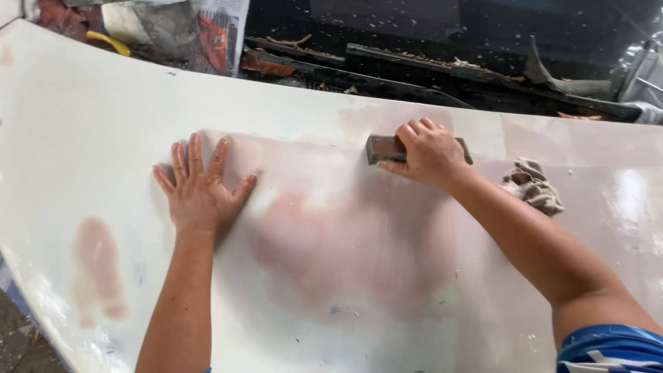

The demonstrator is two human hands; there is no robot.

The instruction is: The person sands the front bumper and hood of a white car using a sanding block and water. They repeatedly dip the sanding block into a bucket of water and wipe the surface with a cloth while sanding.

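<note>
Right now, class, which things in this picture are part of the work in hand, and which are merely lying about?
In use:
- sanding block, gripped by the right hand
- white panel with pink patches
- left hand, pressed flat on the panel

Lying about:
- crumpled rag on the panel
- dry leaves and litter beyond the panel's far edge
- yellow handle, far left

A white car hood [90, 124] with pinkish patches carries a crumpled beige rag [532, 185].

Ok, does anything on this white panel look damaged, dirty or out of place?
Yes. The white panel has pinkish worn patches, one at left, a larger one in the middle. A crumpled rag lies loose beside the right hand, which grips a dark block.
</note>
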